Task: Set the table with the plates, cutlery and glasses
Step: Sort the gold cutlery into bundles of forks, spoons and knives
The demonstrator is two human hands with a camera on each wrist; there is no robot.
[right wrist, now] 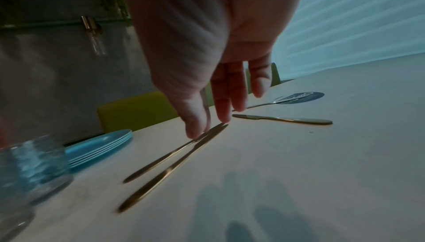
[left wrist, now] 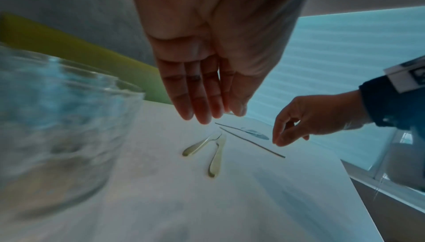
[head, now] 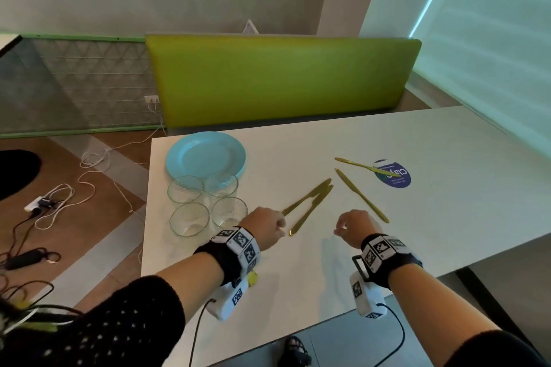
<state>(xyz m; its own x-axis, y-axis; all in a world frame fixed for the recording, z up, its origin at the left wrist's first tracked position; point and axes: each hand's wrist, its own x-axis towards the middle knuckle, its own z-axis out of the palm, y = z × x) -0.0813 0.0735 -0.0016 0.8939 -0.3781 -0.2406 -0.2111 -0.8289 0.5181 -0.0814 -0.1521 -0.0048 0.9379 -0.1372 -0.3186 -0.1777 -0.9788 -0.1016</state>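
A stack of light blue plates [head: 205, 155] sits at the white table's [head: 417, 217] far left corner. Several clear glasses [head: 189, 219] stand in a cluster just in front of it. Several gold knives lie loose: a touching pair [head: 310, 201], a single one [head: 360, 195] and one across a blue sticker [head: 366, 166]. My left hand [head: 275, 228] hovers over the pair's handle ends, fingers straight and empty [left wrist: 218, 115]. My right hand [head: 343, 228] hangs beside the single knife's handle, fingers relaxed, holding nothing [right wrist: 211, 124].
A round blue sticker [head: 393, 174] is stuck to the table at the right. A green bench back [head: 280, 80] runs behind the table. Cables and a power strip [head: 41, 204] lie on the floor at the left. A foot [head: 295, 351] shows below the near table edge.
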